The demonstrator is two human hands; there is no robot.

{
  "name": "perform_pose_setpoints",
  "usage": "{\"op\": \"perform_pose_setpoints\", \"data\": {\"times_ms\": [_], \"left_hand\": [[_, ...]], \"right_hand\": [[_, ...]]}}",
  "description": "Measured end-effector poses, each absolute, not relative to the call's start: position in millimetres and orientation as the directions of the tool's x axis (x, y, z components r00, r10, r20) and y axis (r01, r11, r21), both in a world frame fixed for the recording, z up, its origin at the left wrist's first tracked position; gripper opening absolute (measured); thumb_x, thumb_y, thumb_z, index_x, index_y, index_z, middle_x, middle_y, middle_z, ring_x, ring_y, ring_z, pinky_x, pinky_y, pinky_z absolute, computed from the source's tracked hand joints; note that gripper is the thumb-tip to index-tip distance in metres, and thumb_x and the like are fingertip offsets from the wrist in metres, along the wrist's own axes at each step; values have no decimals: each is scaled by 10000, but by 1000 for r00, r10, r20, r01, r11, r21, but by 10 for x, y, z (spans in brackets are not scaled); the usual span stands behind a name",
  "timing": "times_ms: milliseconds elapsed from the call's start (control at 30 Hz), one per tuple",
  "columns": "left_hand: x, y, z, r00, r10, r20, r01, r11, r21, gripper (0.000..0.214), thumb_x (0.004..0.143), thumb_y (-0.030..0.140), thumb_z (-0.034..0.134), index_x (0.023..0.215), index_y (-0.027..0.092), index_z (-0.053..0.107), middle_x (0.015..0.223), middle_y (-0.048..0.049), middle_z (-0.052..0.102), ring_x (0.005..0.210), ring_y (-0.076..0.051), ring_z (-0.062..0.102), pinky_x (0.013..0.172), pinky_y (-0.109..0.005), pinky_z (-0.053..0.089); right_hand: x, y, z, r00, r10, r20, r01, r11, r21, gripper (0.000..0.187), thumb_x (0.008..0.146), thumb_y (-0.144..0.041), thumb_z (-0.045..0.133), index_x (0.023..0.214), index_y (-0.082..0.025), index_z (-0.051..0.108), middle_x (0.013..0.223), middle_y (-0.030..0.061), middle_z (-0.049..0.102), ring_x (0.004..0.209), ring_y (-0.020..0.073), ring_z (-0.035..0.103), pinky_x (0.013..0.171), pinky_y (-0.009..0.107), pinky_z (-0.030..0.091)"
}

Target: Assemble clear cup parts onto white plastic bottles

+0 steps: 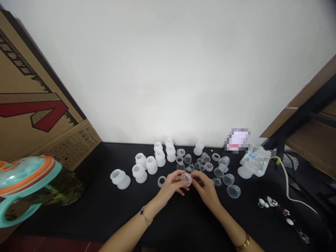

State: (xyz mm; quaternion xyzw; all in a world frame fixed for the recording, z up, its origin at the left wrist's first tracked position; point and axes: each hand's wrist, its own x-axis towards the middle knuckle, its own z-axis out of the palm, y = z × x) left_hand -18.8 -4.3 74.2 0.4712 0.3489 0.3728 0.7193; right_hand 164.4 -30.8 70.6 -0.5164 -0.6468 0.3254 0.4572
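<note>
Both my hands meet over the middle of the black table (105,206). My left hand (172,187) and my right hand (206,187) pinch one small clear round plastic part (186,179) between their fingertips. Just beyond the hands lie several small clear cups and rings (204,162). A clear ring (161,181) lies left of my left hand. Several white frosted bottle-shaped pieces (152,162) stand in a group behind and to the left, one pair (120,178) lying on its side.
A teal and orange lidded jug (31,185) stands at the near left, a cardboard box (39,115) behind it. Plastic packets (253,162) lie at the right with a white cable (287,185). Small black-and-white items (278,208) lie at the near right.
</note>
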Motion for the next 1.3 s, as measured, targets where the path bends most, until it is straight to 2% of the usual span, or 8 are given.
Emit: {"op": "perform_pose_setpoints", "data": {"times_ms": [167, 300, 400, 533, 667, 967, 1300], "left_hand": [[-169, -29, 694, 404, 906, -124, -164, 205, 965, 443, 725, 427, 788, 1047, 169, 627, 874, -69, 740, 678, -189, 708, 484, -199, 509], [-158, -64, 703, 340, 937, -76, -88, 112, 990, 398, 793, 439, 732, 1075, 183, 617, 896, -65, 738, 712, -187, 698, 516, -203, 494], [-158, -98, 730, 307, 952, -3, -9, 6, 1000, 328, 856, 414, 673, 1101, 200, 631, 910, -51, 728, 734, -182, 683, 570, -220, 501], [-165, -132, 768, 294, 950, 105, 115, -144, 983, 272, 905, 364, 612, 1140, 233, 655, 958, -36, 730, 726, -174, 659, 609, -238, 494], [-167, -151, 795, 290, 946, 146, 231, -217, 948, 288, 892, 309, 612, 1172, 249, 650, 1013, -36, 724, 714, -171, 650, 574, -233, 471], [-162, -180, 817, 297, 939, 173, 238, -248, 939, 300, 877, 273, 613, 1176, 248, 615, 1090, -51, 709, 731, -172, 657, 588, -241, 485], [-158, -167, 835, 364, 923, 124, 247, -224, 943, 178, 907, 325, 586, 994, 217, 698, 922, -43, 744, 734, -192, 641, 533, -228, 404]], "right_hand": [[1640, -316, 708, -9, 980, 201, 324, 193, -926, 249, 933, -412, 563, 1046, -225, 681, 1044, 91, 707, 877, 241, 670, 643, 305, 551], [1636, -316, 724, -12, 982, 187, 298, 182, -937, 308, 944, -450, 538, 1095, -221, 679, 1105, 102, 704, 904, 246, 672, 653, 312, 570], [1625, -320, 735, -55, 984, 167, 322, 176, -930, 297, 936, -437, 561, 1117, -227, 669, 1071, 82, 716, 899, 238, 677, 645, 294, 549], [1604, -327, 725, -122, 980, 157, 394, 193, -899, 325, 911, -400, 611, 1193, -239, 628, 987, 47, 730, 794, 213, 679, 599, 278, 500], [1600, -325, 695, -136, 978, 157, 441, 201, -875, 246, 923, -385, 594, 1107, -234, 655, 963, 38, 739, 763, 207, 676, 580, 274, 467], [1612, -331, 720, -141, 977, 162, 437, 208, -875, 225, 935, -390, 575, 1059, -231, 675, 959, 38, 744, 785, 215, 673, 611, 283, 465], [1611, -340, 758, -155, 976, 152, 400, 203, -894, 227, 947, -409, 552, 995, -216, 662, 877, 20, 727, 729, 195, 643, 596, 265, 445]]}}
